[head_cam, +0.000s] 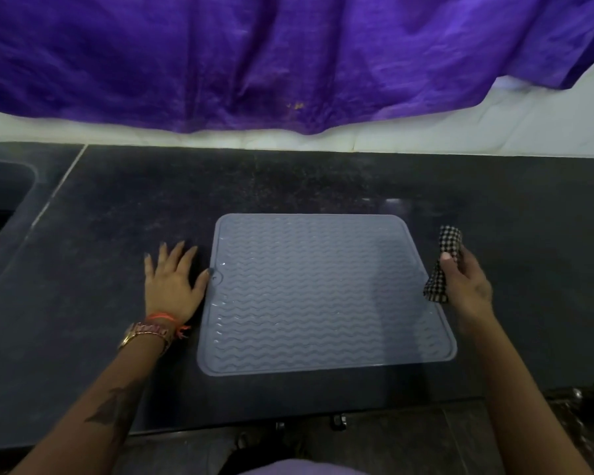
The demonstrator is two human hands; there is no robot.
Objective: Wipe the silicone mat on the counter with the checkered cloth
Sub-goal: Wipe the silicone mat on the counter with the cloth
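Observation:
A grey silicone mat (323, 293) with wavy ridges lies flat on the dark counter (288, 183), near its front edge. My left hand (172, 282) rests flat on the counter at the mat's left edge, fingers spread, thumb touching the rim. My right hand (467, 286) hovers at the mat's right edge and grips a bunched black-and-white checkered cloth (444, 262), which sticks out above and below the fingers.
A purple cloth (288, 56) hangs over the white tiled wall behind the counter. A sink basin (0, 197) is set into the counter at the far left. The counter's front edge (288, 423) runs just below the mat.

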